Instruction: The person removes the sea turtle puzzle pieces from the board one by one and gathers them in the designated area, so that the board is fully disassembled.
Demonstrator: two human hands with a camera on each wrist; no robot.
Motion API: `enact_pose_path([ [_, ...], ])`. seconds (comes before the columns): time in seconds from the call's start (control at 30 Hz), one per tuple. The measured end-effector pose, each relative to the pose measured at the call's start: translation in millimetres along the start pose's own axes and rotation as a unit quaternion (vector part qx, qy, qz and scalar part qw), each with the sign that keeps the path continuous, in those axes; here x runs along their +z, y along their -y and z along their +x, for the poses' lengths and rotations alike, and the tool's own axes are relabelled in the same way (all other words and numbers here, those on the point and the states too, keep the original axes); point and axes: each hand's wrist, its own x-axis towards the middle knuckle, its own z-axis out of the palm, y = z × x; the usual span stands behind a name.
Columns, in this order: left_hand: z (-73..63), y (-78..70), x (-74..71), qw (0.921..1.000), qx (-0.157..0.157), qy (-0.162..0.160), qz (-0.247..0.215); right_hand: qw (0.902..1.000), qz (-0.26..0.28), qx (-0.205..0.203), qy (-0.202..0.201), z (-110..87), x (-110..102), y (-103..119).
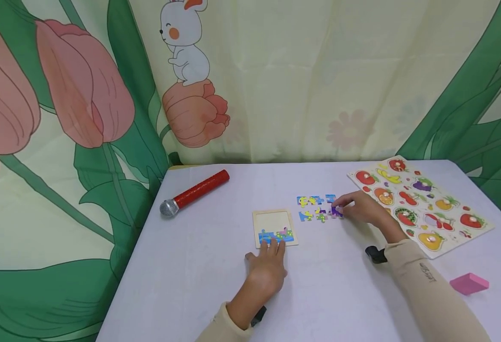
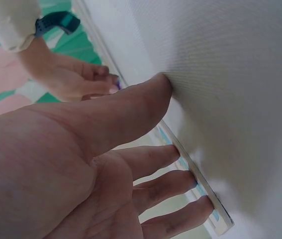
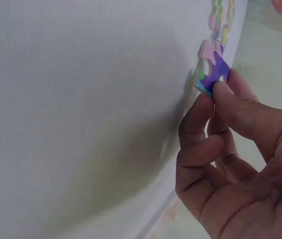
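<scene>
- Nearest the camera, the left sleeve [image 1: 226,330] lies on the near side of the tray [image 1: 273,212]; the right sleeve [image 1: 430,289] is to the tray's right.
- The left hand [image 1: 267,271] is at the tray's near side, its fingers [image 2: 165,185] fairly straight and spread, tips touching the near rim. They grip nothing and seem to steady it.
- The tray holds a colourful strip [image 1: 266,237] along its near side, with bare wood beyond. It looks light and apt to slide, so pressing on the rim should suit it.
- Right of the tray, the right hand [image 1: 363,207] pinches a purple piece [image 3: 220,69] by one end between thumb and bent fingers, the tips close together on it. Whether the piece touches the tabletop [image 1: 199,266] I cannot tell.
- The piece looks light, thin and stiff, perhaps slick on its printed face. Its knobs could chip, so the broad body is probably the safest hold.
- Loose pieces [image 1: 307,201] lie just right of the tray, beside that hand.
- Farther right of the tray are the fruit board [image 1: 419,211] and, nearer the camera, a pink block [image 1: 469,284].
- Left of the tray and beyond it lies a red microphone [image 1: 201,190].
</scene>
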Motion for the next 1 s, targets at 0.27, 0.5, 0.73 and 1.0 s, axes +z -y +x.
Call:
enact_pose_path([
  [0.27, 1.3, -0.7, 2.2, 1.0000, -0.001, -0.001, 0.002, 0.9996, -0.025, -0.003, -0.009, 4.8, 8, 3],
  [0.5, 1.2, 0.1, 2.2, 1.0000, -0.003, 0.002, 0.001, 0.9996, -0.021, -0.007, -0.019, 6.4, 14, 1],
  [0.73, -0.3, 0.1, 2.2, 1.0000, 0.000, 0.000, 0.000, 0.9988, -0.035, -0.008, -0.033, 5.3, 19, -2],
  [1.0, 0.1, 0.0, 3.4, 0.9999, 0.003, -0.003, 0.012, 0.9981, -0.033, -0.023, -0.048, 5.1, 24, 6],
])
